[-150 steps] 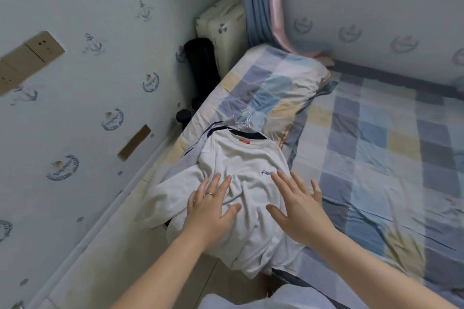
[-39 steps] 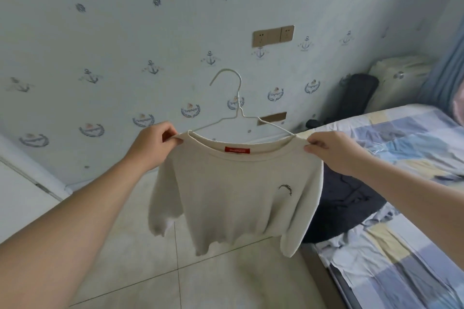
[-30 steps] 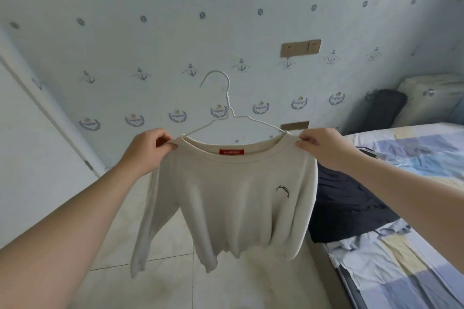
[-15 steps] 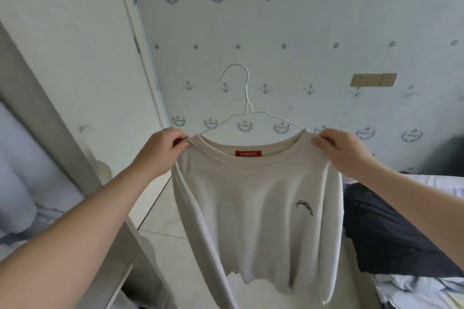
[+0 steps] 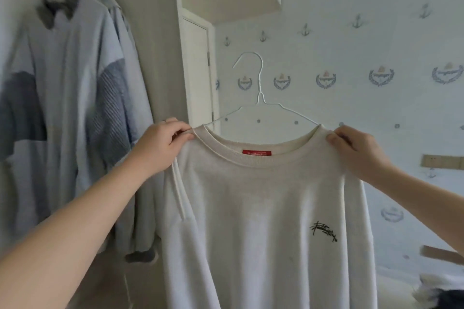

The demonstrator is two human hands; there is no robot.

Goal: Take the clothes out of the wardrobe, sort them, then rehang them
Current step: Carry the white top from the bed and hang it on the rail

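Swung from the bed toward the open wardrobe's hung pale blue shirts (image 5: 75, 108), both hands, left (image 5: 160, 147) and right (image 5: 356, 150), pinch the cream sweatshirt's (image 5: 263, 221) shoulders on its white wire hanger (image 5: 259, 98), which could slip out if tilted.

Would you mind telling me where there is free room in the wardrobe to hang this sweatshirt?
The gap between the hanging blue shirts and the wardrobe's right wall looks free; the rail itself is out of view. Further left is crowded with shirts. Both hands, left and right, hold the sweatshirt by its shoulders, so the hanger hook is free.
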